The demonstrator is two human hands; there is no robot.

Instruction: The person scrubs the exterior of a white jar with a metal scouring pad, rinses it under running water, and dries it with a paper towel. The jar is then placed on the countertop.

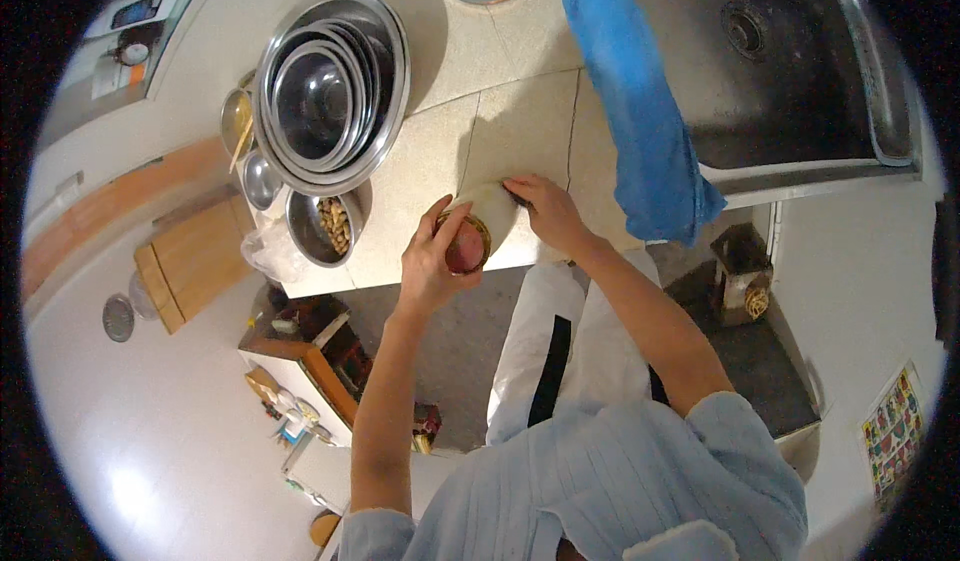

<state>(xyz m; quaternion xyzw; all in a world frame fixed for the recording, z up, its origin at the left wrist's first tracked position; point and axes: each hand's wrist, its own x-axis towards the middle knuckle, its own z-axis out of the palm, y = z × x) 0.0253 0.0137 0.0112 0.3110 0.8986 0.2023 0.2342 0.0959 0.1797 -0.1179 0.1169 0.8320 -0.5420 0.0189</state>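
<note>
My left hand [435, 251] is wrapped round a jar [466, 247] with a gold-coloured rim and a pinkish round face turned up, close to the counter's front edge. A pale, whitish shape [492, 211], perhaps the jar's body, lies between my two hands. On its right side my right hand [548, 216] has its fingers bent together, with a small dark bit showing at the fingertips. What that dark thing is, I cannot make out. Both hands stay low over the tiled counter [420, 176].
Nested steel bowls [385, 31] stand at the left, with a smaller bowl of peanut-like pieces [333, 226] and a clear plastic bag [268, 253] in front. A blue cloth [640, 111] hangs over the counter beside the sink [790, 101]. A wooden board [190, 261] leans at far left.
</note>
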